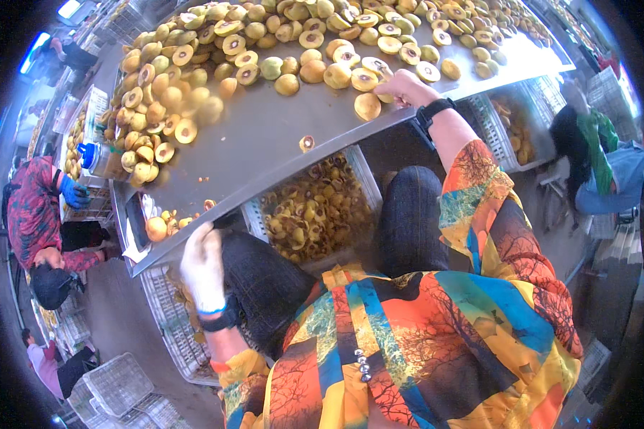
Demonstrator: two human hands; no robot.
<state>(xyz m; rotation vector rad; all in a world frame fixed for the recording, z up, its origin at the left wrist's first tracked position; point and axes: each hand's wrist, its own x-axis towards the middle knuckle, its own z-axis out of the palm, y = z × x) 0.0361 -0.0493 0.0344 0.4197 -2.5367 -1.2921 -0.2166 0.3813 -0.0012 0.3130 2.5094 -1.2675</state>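
Yellow fruits, many cut in half with dark red centres, lie heaped on the metal table point(265, 118). My right hand point(406, 87), bare with a black wristband, is at the near side of the heap. Its fingers are curled beside a fruit half point(367, 106); what they hold, if anything, is hidden. My left hand point(203, 266), in a white glove, hangs just off the table's near edge by my left knee. Its fingers look loosely stretched, somewhat blurred, with nothing seen in them. One small cut piece point(307, 143) lies alone on the metal.
Between my knees stands a white crate point(371, 182) of yellow scraps. Another crate point(166, 314) is below my left hand, and a third point(495, 136) holds fruit at right. Small fruits point(157, 229) lie by the table's left corner. Co-workers point(36, 207) are on both sides.
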